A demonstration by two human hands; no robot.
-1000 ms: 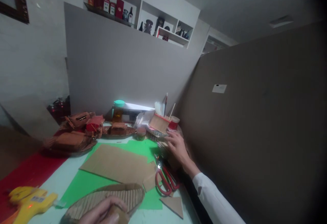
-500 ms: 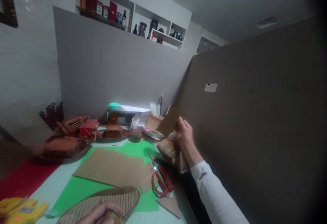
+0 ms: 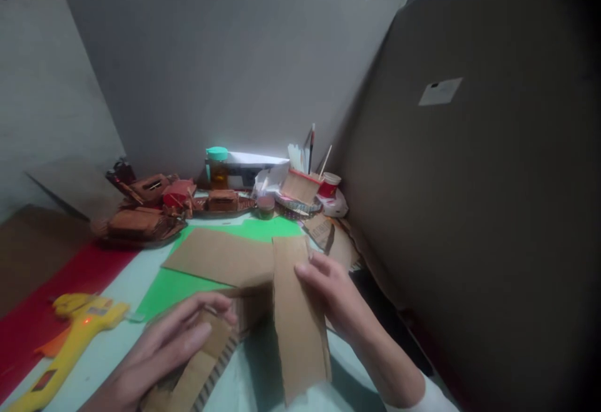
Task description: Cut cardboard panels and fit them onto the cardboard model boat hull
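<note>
My right hand (image 3: 323,280) pinches a long cardboard strip (image 3: 295,324) by its upper right edge and holds it upright over the near part of the table. My left hand (image 3: 188,324) is closed on a boat-shaped cardboard hull (image 3: 251,309), tilted so that its corrugated edge shows. A small gap separates the strip's lower part from the near end of the hull. Behind both hands, a flat cardboard sheet (image 3: 220,255) lies on green paper (image 3: 169,293). The red-handled scissors seen earlier are hidden now.
At the left lies a yellow glue gun (image 3: 79,330) with a red light on. Several brown model boats (image 3: 136,224), a teal-lidded jar (image 3: 217,168) and a box of brushes and sticks (image 3: 303,185) line the back. Cardboard scraps (image 3: 323,230) lie along the right, beside a dark partition (image 3: 469,211).
My right hand has come back from the scraps at the right, bringing the cardboard strip near the hull. My left hand has lifted and tilted the hull. The view has turned downward.
</note>
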